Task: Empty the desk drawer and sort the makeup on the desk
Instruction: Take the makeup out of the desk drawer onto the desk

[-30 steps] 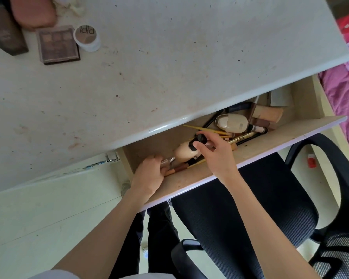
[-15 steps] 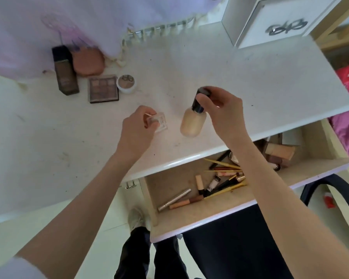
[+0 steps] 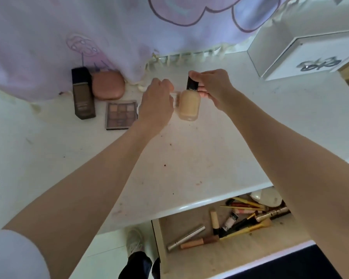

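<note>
Right hand [image 3: 214, 87]: held over the far middle of the tabletop [image 3: 189, 158], arm stretched forward from lower right; fingers curled round the black cap of the bottle [image 3: 189, 104], pinching it from above.
Bottle: beige liquid, black cap; hung cap-up from the right hand, body below the fingers, slightly tilted. Whether its base touches the tabletop cannot be told.
Left hand [image 3: 156, 103]: arm stretched forward from lower left, back of hand toward the camera, knuckles up; fingers curled on a small clear item [image 3: 175, 98] just left of the bottle. The item is mostly hidden and blurred; its kind cannot be told.
Hands: close together, the bottle between them.
Palette [image 3: 121, 114]: lying flat on the tabletop, left of the left hand, apart from it.
Dark box [image 3: 83, 93]: lying behind-left of the palette.
Pink compact [image 3: 108, 86]: beside the dark box, at the edge of the cloth [image 3: 109, 33].
Drawer [image 3: 220, 256]: pulled open below the tabletop edge, lower right.
Drawer contents: silver tube [image 3: 185, 237], brown-tipped stick [image 3: 198, 242], beige tube [image 3: 214, 219], gold-handled brush [image 3: 248, 228], further pencils and tubes in a heap toward the right, partly covered by the right arm.
White box [image 3: 310, 51]: standing at far right of the tabletop.
</note>
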